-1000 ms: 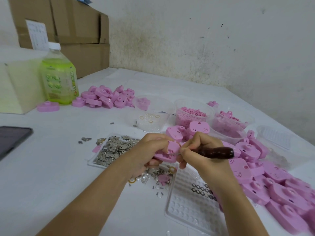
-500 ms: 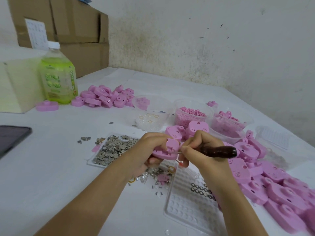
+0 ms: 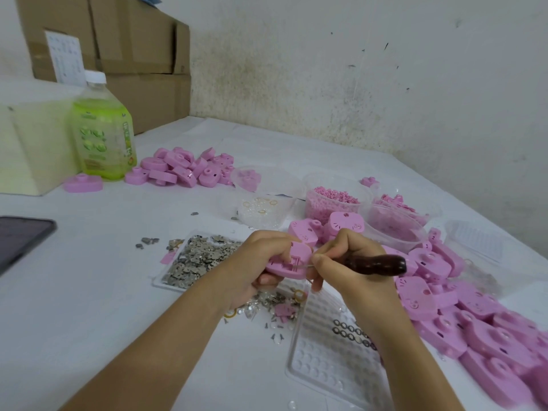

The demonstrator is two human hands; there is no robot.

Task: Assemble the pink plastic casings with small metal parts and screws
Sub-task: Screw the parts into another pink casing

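Stained whitish wall (image 3: 326,69) behind; white counter (image 3: 89,307) below it, cardboard boxes (image 3: 133,48) stacked at the far left corner. I note the left hand (image 3: 252,265) gripping one pink casing (image 3: 289,262) just above the counter, open side up, with its fingers (image 3: 268,280) curled round the casing's near edge. The right hand (image 3: 347,262) is closed round a dark-handled tool (image 3: 382,264), pinching it near the thin metal tip, which touches the casing's inner ribs. Below the hands I log a tray of small metal parts (image 3: 192,259) to the left, loose metal bits and brass-coloured rings (image 3: 278,304) on the counter, and a clear dimpled tray (image 3: 326,360) holding a few dark rings. A heap of pink casings (image 3: 474,318) lies to the right; a smaller heap (image 3: 184,169) sits farther back beside a green bottle (image 3: 102,134). Clear tubs (image 3: 332,200) of small pink pieces stand beyond the hands. A dark phone (image 3: 20,238) lies at the left edge. I cannot tell whether a screw sits on the tool tip.
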